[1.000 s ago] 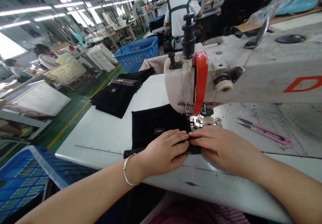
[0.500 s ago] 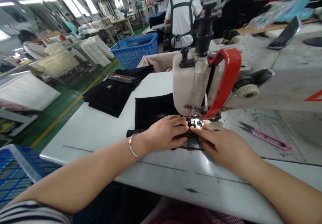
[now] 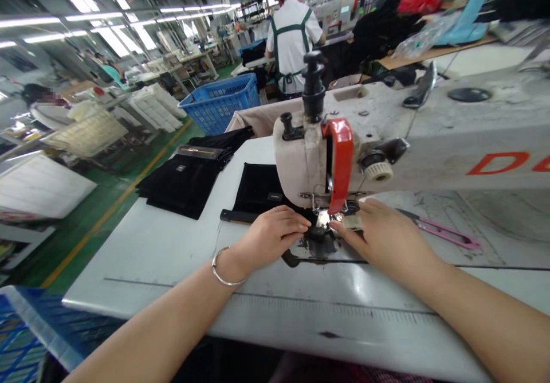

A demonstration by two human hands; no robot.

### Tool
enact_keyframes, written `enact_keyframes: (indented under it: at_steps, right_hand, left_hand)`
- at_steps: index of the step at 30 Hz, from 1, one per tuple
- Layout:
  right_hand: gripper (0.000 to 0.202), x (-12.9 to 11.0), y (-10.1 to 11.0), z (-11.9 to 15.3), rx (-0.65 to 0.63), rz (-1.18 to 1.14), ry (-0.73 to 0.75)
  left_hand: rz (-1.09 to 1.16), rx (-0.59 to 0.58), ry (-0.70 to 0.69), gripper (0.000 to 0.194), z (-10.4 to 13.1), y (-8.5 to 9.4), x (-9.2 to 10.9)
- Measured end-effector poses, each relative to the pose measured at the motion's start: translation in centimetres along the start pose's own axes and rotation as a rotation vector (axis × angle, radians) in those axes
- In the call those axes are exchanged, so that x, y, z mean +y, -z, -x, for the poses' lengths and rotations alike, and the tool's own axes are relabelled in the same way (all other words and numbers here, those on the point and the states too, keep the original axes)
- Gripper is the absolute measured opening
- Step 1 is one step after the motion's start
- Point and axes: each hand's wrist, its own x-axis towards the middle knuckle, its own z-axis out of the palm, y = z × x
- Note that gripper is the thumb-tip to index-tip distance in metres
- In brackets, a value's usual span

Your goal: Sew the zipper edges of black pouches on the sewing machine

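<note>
A piece of black fabric (image 3: 258, 191) with a small dark label lies on the table, its right end under the sewing machine's head (image 3: 296, 168). My left hand (image 3: 275, 237), with a silver bangle at the wrist, pinches the fabric's near edge just left of the metal presser foot (image 3: 323, 219). To the right of the foot is my right hand (image 3: 387, 234). Its thumb stretches toward the foot, apart from the fingers, whose tips are partly hidden behind the machine parts. The needle's point is too small to make out.
Black fabric pieces (image 3: 180, 179) are stacked on the table's left. Pink-handled thread snips (image 3: 449, 234) lie right of my right hand. A red guard (image 3: 341, 159) fronts the machine head. Beyond stand a blue basket (image 3: 221, 105) and a co-worker (image 3: 292, 39); another blue basket (image 3: 38, 325) is at lower left.
The view has shifted, showing more of the machine's arm. My left fingers, earlier spread flat on the fabric, are now drawn together at its edge. My right hand has turned, its fingers farther back.
</note>
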Motion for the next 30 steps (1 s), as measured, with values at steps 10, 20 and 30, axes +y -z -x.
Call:
enact_keyframes:
  at_steps: [10,20,30]
  right_hand:
    - [0.028,-0.8,0.0,0.7,-0.088,-0.13,0.057]
    - [0.014,-1.0,-1.0,1.2,-0.063,-0.329,0.156]
    - [0.017,-1.0,-1.7,0.9,0.024,-0.237,0.165]
  left_hand:
    - [0.035,-0.008,0.01,0.009,-0.4,-0.6,0.4]
    - [-0.052,-0.01,0.027,0.008,-0.7,-1.2,1.4]
    - [-0.086,0.076,0.106,0.005,-1.2,-1.8,0.5]
